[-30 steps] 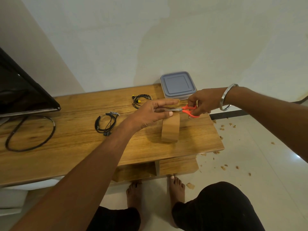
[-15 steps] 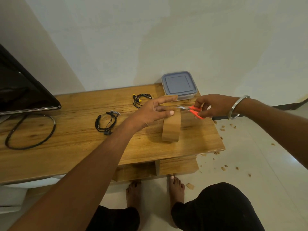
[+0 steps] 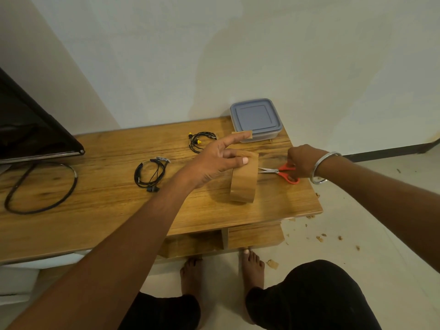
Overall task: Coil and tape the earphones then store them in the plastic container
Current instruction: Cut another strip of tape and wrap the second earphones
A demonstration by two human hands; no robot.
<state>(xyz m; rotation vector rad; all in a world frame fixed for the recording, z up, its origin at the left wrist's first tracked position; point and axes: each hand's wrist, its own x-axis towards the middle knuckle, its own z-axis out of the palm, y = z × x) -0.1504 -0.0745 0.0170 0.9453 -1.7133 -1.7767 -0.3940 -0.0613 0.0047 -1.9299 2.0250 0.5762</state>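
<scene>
On the surface (image 3: pixel 107 198): two coiled earphones (image 3: pixel 150 172), (image 3: pixel 199 140), light, floppy; grab across the whole loop. Left hand (image 3: pixel 215 163) open, tape strip (image 3: pixel 242 134) stuck to a fingertip. Right hand (image 3: pixel 300 160) grips scissors (image 3: pixel 281 172). Container (image 3: pixel 256 120) far right, lidded.

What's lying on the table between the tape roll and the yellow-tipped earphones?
Head view: only bare wood shows between the tape roll and the yellow-tipped earphones, though the left hand hovers over part of it.
</scene>
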